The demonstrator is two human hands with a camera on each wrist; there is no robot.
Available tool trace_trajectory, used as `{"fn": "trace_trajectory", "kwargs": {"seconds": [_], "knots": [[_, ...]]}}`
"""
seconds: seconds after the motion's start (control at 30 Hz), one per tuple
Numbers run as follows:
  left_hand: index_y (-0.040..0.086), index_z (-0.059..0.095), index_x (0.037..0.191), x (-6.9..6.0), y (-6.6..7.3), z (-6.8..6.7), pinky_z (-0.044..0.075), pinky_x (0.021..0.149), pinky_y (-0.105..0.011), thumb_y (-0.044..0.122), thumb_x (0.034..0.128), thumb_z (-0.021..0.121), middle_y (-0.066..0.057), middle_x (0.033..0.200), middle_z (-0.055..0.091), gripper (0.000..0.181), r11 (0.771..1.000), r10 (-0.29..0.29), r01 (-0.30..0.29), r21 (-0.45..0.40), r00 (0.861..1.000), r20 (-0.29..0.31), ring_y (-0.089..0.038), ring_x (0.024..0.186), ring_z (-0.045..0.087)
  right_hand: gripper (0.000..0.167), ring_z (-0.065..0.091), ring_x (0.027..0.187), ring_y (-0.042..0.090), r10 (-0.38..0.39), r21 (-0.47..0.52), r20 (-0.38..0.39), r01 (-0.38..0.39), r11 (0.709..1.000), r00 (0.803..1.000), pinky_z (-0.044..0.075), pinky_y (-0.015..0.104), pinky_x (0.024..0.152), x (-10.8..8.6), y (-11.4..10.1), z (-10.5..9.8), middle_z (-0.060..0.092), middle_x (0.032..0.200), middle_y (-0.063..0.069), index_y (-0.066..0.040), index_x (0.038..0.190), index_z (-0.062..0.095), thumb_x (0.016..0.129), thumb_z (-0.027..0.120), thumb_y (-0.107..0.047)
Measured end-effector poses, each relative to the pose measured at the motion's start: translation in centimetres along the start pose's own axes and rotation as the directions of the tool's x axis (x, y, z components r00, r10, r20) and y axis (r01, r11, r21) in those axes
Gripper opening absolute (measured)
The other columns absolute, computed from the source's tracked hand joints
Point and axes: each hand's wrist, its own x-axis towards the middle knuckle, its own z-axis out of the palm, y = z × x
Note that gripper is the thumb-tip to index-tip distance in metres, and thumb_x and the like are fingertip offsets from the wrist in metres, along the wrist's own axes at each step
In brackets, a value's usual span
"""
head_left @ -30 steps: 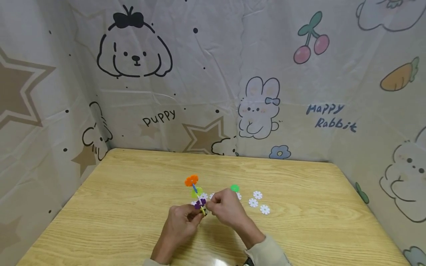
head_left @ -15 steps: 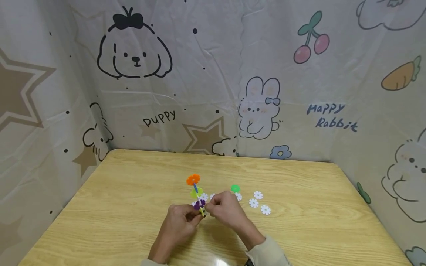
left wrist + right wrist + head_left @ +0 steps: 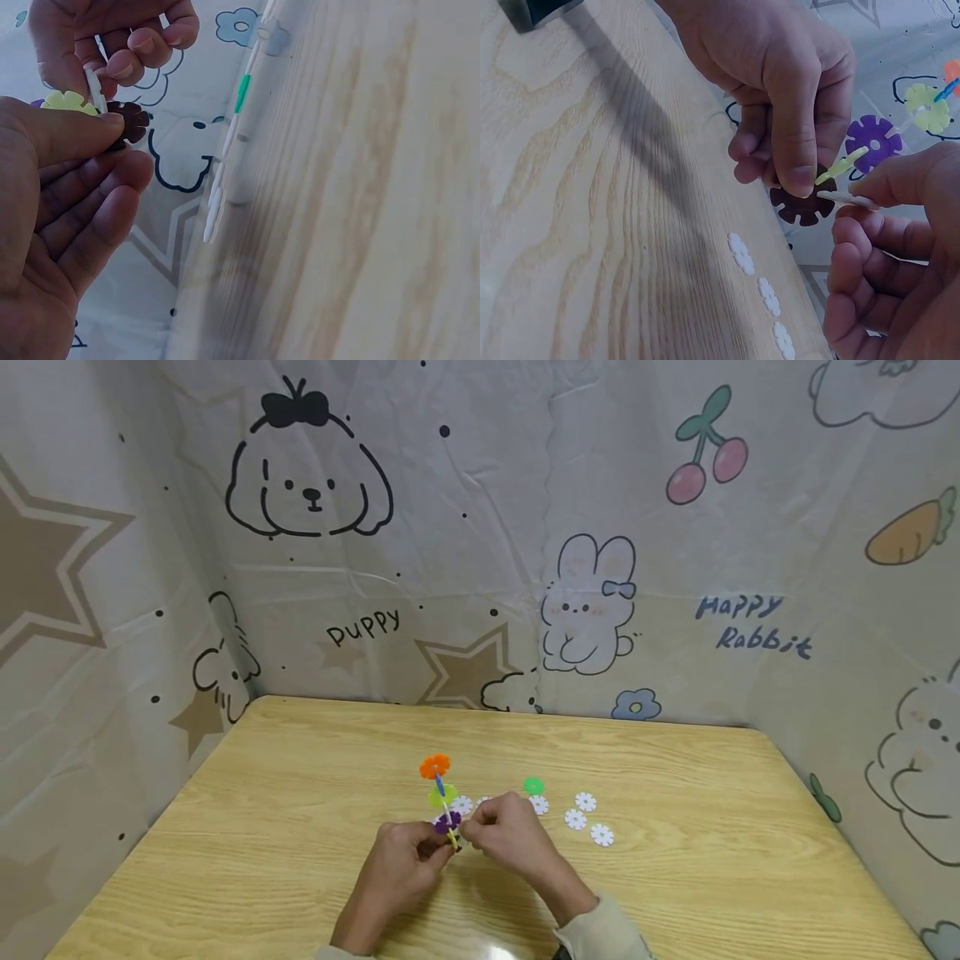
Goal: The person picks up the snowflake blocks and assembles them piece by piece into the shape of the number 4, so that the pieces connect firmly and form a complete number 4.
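Far left there's a fabric wall (image 3: 90,760) printed with brown stars, and it runs behind the wood-look table (image 3: 247,827) too, with a "PUPPY" dog drawing on it. Next along is the left hand (image 3: 397,868), which has a thumb-and-finger pinch on a brown disc (image 3: 802,206), the near end of a little chain of notched flower discs. That chain sits between the two hands and leans up and away: yellow disc (image 3: 844,165), purple disc (image 3: 874,143), a white one, lime disc (image 3: 928,107), a blue one, then an orange disc (image 3: 435,767) at the tip.

Just right of that, the right hand (image 3: 517,835) is pinching a loose white disc (image 3: 851,199), seen edge-on. Its edge overlaps the brown disc's rim in the right wrist view, but honestly I can't tell if it's slotted in. A beige sleeve (image 3: 606,933) covers that forearm.

Beyond the right hand lies a green disc (image 3: 534,787), then a few flat white flower pieces (image 3: 575,819) scattered to the right. Bunny, cherries and carrot prints finish off the wall.
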Motion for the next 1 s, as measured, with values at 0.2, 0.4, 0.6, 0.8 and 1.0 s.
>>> {"fn": "trace_trajectory", "kwargs": {"seconds": [0.2,0.4,0.6,0.8,1.0], "knots": [[0.007,0.074,0.074,-0.1,-0.1,-0.4,0.052,0.054,-0.02,-0.005,0.0762,0.079,0.004,0.068,0.07,0.013,0.999,-0.014,0.014,0.03,1.0,0.009,-0.001,0.06,0.061,0.019,0.047,0.053,0.006,-0.009,-0.008,0.008,0.01,1.0,1.0,0.037,0.023,0.048,0.1,0.2,0.0,0.064,0.066,-0.004,-0.004,0.07,0.073,0.087,0.071,-0.013],[0.008,0.074,0.073,-0.3,-0.3,-0.7,0.052,0.055,-0.021,-0.003,0.0762,0.079,0.005,0.068,0.069,0.013,0.997,-0.045,0.045,0.055,0.999,0.003,-0.002,0.06,0.061,0.019,0.052,0.057,0.008,-0.01,-0.034,-0.003,0.01,0.999,1.0,0.043,0.024,0.05,0.2,0.4,-0.2,0.068,0.071,0.003,-0.007,0.076,0.075,0.089,0.074,-0.02],[0.007,0.075,0.075,-0.4,-0.6,-1.1,0.053,0.057,-0.022,-0.003,0.077,0.079,0.004,0.07,0.07,0.011,0.994,-0.089,0.088,0.062,0.996,0.011,-0.002,0.061,0.062,0.017,0.056,0.063,0.011,-0.016,-0.013,-0.014,0.016,1.0,1.0,0.047,0.027,0.054,0.3,0.7,-0.5,0.067,0.073,-0.003,-0.007,0.083,0.075,0.089,0.075,-0.023],[0.006,0.075,0.076,-0.5,-0.7,-1.6,0.054,0.057,-0.023,-0.004,0.0769,0.078,0.003,0.07,0.07,0.01,0.993,-0.096,0.096,0.063,0.995,0.006,-0.003,0.061,0.062,0.016,0.059,0.067,0.013,-0.002,-0.005,-0.008,0.001,1.0,1.0,0.049,0.029,0.058,0.6,1.0,-0.6,0.068,0.077,-0.003,-0.006,0.088,0.075,0.089,0.075,-0.021],[0.005,0.074,0.076,-0.5,-0.7,-2.0,0.054,0.057,-0.023,-0.004,0.0776,0.077,0.004,0.07,0.07,0.01,0.992,-0.112,0.111,0.062,0.994,0.012,-0.003,0.062,0.062,0.012,0.06,0.071,0.013,-0.009,-0.025,0.011,0.009,1.0,1.0,0.05,0.029,0.061,0.9,1.4,-0.3,0.068,0.079,-0.003,-0.004,0.09,0.075,0.09,0.074,-0.016]]}}
